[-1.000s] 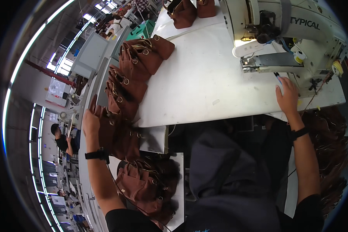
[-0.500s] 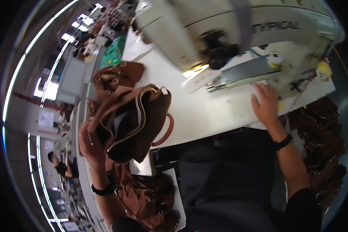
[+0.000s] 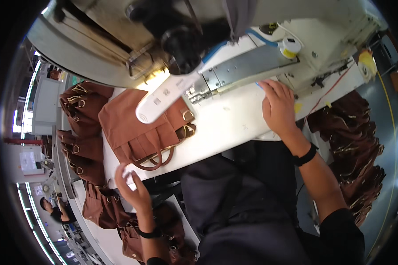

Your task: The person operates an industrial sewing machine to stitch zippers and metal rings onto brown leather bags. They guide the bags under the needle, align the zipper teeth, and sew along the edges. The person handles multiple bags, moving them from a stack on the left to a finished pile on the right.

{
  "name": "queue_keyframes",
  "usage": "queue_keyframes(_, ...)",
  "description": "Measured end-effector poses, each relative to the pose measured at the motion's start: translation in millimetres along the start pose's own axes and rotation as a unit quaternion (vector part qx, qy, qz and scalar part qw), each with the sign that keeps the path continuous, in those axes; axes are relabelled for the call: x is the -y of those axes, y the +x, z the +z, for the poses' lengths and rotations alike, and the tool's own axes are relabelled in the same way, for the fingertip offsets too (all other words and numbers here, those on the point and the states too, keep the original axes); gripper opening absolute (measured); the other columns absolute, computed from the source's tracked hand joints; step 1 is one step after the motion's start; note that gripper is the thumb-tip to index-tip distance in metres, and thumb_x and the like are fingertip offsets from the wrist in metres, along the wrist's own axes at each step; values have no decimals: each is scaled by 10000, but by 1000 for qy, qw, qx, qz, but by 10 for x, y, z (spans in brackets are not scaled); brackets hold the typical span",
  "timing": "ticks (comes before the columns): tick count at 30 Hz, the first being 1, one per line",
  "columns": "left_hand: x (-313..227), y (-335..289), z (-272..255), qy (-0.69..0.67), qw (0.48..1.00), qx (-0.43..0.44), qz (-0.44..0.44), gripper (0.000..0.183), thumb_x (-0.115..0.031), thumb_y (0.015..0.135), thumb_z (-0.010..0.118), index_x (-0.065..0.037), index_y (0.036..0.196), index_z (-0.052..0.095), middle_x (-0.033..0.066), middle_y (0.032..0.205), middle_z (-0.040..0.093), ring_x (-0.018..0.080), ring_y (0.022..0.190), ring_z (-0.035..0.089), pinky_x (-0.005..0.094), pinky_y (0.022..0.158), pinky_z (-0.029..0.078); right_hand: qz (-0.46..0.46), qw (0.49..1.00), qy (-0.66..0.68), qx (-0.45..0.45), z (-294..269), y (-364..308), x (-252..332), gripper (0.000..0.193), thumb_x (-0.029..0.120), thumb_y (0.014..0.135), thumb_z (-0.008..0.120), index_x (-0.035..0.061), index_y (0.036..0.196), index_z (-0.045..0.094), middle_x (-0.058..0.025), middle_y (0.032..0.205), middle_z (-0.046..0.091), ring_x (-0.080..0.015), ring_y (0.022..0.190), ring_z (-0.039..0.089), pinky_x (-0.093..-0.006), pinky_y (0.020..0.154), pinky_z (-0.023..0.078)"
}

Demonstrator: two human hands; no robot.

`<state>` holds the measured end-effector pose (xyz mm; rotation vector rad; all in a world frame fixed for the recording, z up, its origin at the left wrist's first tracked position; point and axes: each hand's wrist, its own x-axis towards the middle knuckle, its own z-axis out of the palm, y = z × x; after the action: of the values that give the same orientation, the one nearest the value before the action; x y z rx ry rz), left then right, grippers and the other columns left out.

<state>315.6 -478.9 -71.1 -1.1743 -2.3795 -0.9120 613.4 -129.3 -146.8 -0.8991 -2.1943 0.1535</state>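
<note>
Though busy, white tabletop (image 3: 234,128), grey floor (image 3: 383,124)

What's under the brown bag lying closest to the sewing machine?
White table shows beside the brown bag, which seems to rest on it. The bag covers the spot underneath, so I can't see if anything else hides there.

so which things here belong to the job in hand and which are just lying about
Job in hand, apparently:
brown bag nearest the left hand
sewing machine
small blue item at the right hand

Lying about, apparently:
other brown bags at the left
brown heap at the right
</note>
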Motion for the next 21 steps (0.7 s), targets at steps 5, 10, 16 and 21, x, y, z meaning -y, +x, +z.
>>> queue_keyframes(5, -811, -418, 389, -432, 836, 139, -307, 402, -81, 1032, 600, 37, 1408, 520, 162, 1340, 631, 152, 978, 669, 280, 780, 569, -8, 1000, -10, 11, 4, 6, -91, 369, 3, 866, 607, 45, 1230, 658, -95, 1229, 647, -316, 1154, 603, -456, 987, 458)
queue_keyframes(10, -677, -455, 461, -594, 679, 114, -416, 427, -148, 1042, 612, 39, 1412, 507, 174, 1301, 649, 174, 916, 684, 285, 716, 577, -13, 998, -10, 58, 43, 206, -138, 354, 12, 876, 630, 40, 1226, 665, -133, 1188, 672, -348, 1132, 615, -454, 993, 482)
queue_keyframes(16, -556, -520, 286, -572, 694, 114, -422, 417, -201, 1047, 617, 27, 1376, 498, 152, 1194, 666, 160, 854, 677, 277, 678, 569, 123, 960, 235, 86, -116, -86, 775, 322, 92, 979, 608, 26, 1291, 641, -125, 1035, 698, -228, 952, 688, -347, 864, 540)
queue_keyframes(21, -429, -533, 347, -598, 666, 127, -426, 379, -191, 1048, 618, 24, 1345, 522, 150, 1169, 668, 161, 836, 676, 279, 676, 566, 275, 709, 535, 368, 265, -91, 1705, 454, 157, 1051, 554, 13, 1476, 481, -84, 893, 698, -122, 618, 663, -257, 541, 524)
